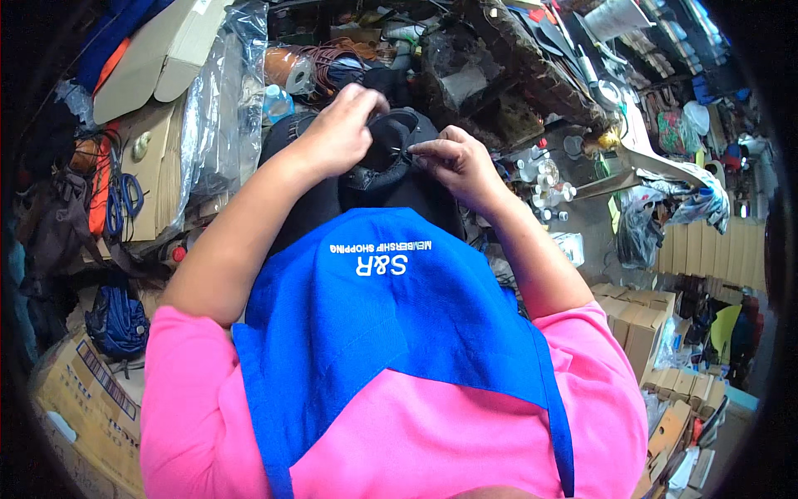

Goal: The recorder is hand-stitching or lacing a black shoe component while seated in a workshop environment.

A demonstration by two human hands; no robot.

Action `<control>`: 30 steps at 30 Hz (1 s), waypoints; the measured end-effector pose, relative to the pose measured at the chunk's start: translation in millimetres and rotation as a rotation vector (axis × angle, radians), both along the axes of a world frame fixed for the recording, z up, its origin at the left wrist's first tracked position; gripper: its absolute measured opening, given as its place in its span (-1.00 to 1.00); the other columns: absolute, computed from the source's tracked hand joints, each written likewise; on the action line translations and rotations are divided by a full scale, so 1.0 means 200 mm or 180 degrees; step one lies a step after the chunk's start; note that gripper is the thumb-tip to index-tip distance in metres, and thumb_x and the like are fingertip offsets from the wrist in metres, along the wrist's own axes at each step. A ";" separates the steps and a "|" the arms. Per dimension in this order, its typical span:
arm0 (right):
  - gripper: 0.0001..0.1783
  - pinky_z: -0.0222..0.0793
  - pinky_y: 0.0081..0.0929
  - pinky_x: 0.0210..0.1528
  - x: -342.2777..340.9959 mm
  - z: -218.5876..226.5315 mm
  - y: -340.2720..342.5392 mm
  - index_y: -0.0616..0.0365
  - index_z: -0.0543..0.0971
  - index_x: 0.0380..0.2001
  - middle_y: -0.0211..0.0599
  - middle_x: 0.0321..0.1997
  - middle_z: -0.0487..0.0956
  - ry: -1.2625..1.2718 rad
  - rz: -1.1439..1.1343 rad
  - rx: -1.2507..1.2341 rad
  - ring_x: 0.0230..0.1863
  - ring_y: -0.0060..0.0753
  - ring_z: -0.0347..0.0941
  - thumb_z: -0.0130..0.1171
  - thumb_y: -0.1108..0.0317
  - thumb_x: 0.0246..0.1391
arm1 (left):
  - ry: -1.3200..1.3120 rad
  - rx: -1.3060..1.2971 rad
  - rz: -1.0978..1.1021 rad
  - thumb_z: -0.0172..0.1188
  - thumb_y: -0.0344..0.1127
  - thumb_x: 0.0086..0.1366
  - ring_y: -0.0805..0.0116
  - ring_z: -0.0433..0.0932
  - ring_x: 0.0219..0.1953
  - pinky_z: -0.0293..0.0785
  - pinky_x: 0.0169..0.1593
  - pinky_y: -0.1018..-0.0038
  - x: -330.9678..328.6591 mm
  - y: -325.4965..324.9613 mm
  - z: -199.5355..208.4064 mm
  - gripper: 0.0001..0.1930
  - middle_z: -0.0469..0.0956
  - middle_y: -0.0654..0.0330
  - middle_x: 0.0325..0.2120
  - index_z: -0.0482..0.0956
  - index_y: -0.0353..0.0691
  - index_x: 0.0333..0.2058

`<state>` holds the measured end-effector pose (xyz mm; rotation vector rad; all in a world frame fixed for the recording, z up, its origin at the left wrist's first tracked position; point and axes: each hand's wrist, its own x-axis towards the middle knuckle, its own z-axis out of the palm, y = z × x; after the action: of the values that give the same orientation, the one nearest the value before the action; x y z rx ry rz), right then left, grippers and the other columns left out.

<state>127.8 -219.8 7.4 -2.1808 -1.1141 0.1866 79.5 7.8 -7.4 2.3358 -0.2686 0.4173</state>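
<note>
A black, padded-looking piece with a round opening (384, 176) rests on my lap over dark trousers; its kind is hard to tell, though it resembles a shoe. My left hand (339, 133) is raised at its left side, fingers curled with the tips pinched together; whatever they hold is too small to make out. On the other side, my right hand (461, 165) pinches thumb and forefinger at the rim of the opening. A tiny bright glint shows by those fingertips, too small to name. A blue apron (399, 308) covers my front.
Blue-handled scissors (126, 195) hang at the left beside cardboard sheets (162, 166) and clear plastic (212, 116). Cord bundles (328, 66) lie beyond my hands. Several small bottles (540, 170) stand to the right, near stacked cardboard boxes (636, 320).
</note>
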 end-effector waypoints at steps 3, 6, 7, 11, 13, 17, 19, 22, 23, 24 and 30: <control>-0.73 0.28 -0.42 -0.37 -0.08 0.00 -0.02 -0.01 0.64 -0.23 -0.28 -0.48 0.38 -0.0128 -0.0179 -0.0015 -0.42 -0.28 0.36 0.22 0.48 -0.08 | 0.0261 -0.0288 -0.0138 0.03 -0.63 0.06 0.20 0.50 -0.33 0.45 -0.14 0.41 -0.15 0.00 0.09 -0.64 0.40 0.07 -0.30 0.57 -0.21 -0.15; -0.63 0.27 -0.28 -0.25 -0.14 -0.02 -0.02 -0.08 0.62 -0.16 -0.27 -0.47 0.39 -0.0715 -0.0231 -0.0304 -0.39 -0.22 0.37 0.18 0.46 -0.13 | 0.0802 -0.0943 -0.0079 0.05 -0.63 0.07 0.28 0.50 -0.40 0.45 -0.21 0.42 -0.25 -0.03 0.11 -0.64 0.41 0.09 -0.35 0.57 -0.21 -0.13; -0.60 0.24 -0.29 -0.23 -0.15 -0.03 -0.01 -0.06 0.60 -0.12 -0.27 -0.47 0.39 -0.0788 -0.0274 -0.0274 -0.38 -0.23 0.36 0.17 0.47 -0.12 | 0.0812 -0.0950 -0.0079 0.05 -0.63 0.07 0.28 0.50 -0.40 0.45 -0.21 0.42 -0.26 -0.03 0.10 -0.64 0.41 0.09 -0.35 0.57 -0.21 -0.13; -0.58 0.23 -0.29 -0.14 -0.20 -0.03 0.01 0.00 0.57 -0.08 -0.26 -0.44 0.40 -0.0894 -0.0320 -0.0292 -0.33 -0.21 0.36 0.14 0.47 -0.10 | -0.0010 0.0406 0.0349 0.24 -0.43 0.02 0.22 0.48 -0.39 0.36 -0.26 0.34 -0.31 -0.05 0.01 -0.90 0.47 0.23 -0.50 0.64 -0.12 -0.43; -0.58 0.23 -0.28 -0.12 -0.20 -0.03 0.02 0.02 0.57 -0.08 -0.25 -0.43 0.41 -0.0903 -0.0338 -0.0300 -0.31 -0.20 0.37 0.14 0.47 -0.10 | 0.0019 0.0539 0.0459 0.24 -0.41 0.01 0.23 0.48 -0.38 0.33 -0.25 0.33 -0.31 -0.06 0.00 -0.89 0.46 0.24 -0.51 0.64 -0.11 -0.42; -0.58 0.28 -0.28 -0.13 -0.17 -0.01 -0.01 -0.06 0.58 -0.09 -0.24 -0.41 0.43 -0.0387 -0.0393 -0.0340 -0.29 -0.15 0.38 0.15 0.47 -0.10 | 0.0008 0.0318 0.0577 0.26 -0.43 0.01 0.29 0.46 -0.41 0.33 -0.28 0.37 -0.27 -0.06 0.02 -0.85 0.41 0.24 -0.54 0.66 -0.10 -0.37; -0.59 0.35 -0.35 -0.19 -0.12 0.01 -0.01 -0.13 0.62 -0.14 -0.19 -0.40 0.43 0.0483 -0.0446 -0.0253 -0.29 -0.15 0.40 0.13 0.51 -0.10 | 0.0168 -0.0341 0.0387 0.26 -0.46 0.02 0.32 0.44 -0.43 0.33 -0.31 0.40 -0.24 -0.06 0.01 -0.82 0.39 0.23 -0.54 0.67 -0.09 -0.35; -0.59 0.34 -0.47 -0.17 -0.01 0.01 -0.04 -0.10 0.64 -0.16 -0.28 -0.40 0.43 0.1052 -0.0282 -0.0112 -0.28 -0.35 0.41 0.11 0.56 -0.10 | 0.0068 -0.0700 0.0151 0.26 -0.53 0.03 0.39 0.35 -0.48 0.33 -0.37 0.49 -0.20 -0.04 -0.06 -0.75 0.32 0.24 -0.55 0.69 -0.04 -0.31; -0.56 0.33 -0.52 -0.14 0.02 0.01 -0.04 -0.10 0.64 -0.16 -0.34 -0.40 0.42 0.1033 -0.0201 -0.0156 -0.27 -0.42 0.40 0.06 0.60 -0.10 | 0.0097 -0.0535 0.0157 0.26 -0.52 0.03 0.38 0.34 -0.48 0.33 -0.37 0.49 -0.19 -0.03 -0.07 -0.75 0.30 0.24 -0.55 0.69 -0.02 -0.31; -0.56 0.33 -0.52 -0.14 0.05 0.01 -0.05 -0.10 0.64 -0.16 -0.34 -0.40 0.42 0.1033 -0.0204 -0.0157 -0.27 -0.42 0.40 0.06 0.60 -0.10 | 0.0125 -0.0370 0.0163 0.26 -0.51 0.04 0.37 0.33 -0.48 0.32 -0.36 0.49 -0.18 -0.03 -0.08 -0.75 0.28 0.25 -0.54 0.69 0.00 -0.31; -0.58 0.27 -0.60 -0.14 0.12 0.08 -0.01 -0.02 0.65 -0.23 -0.43 -0.40 0.37 0.1223 0.0064 -0.0463 -0.27 -0.53 0.34 -0.01 0.65 -0.11 | 0.0190 -0.0317 0.0157 0.26 -0.47 0.05 0.36 0.32 -0.47 0.32 -0.35 0.48 -0.17 -0.03 -0.08 -0.77 0.25 0.25 -0.55 0.69 0.02 -0.30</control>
<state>152.3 -221.7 23.7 -2.1377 -0.9258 0.6835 44.8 1.9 -24.0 2.2564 -0.1583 0.3755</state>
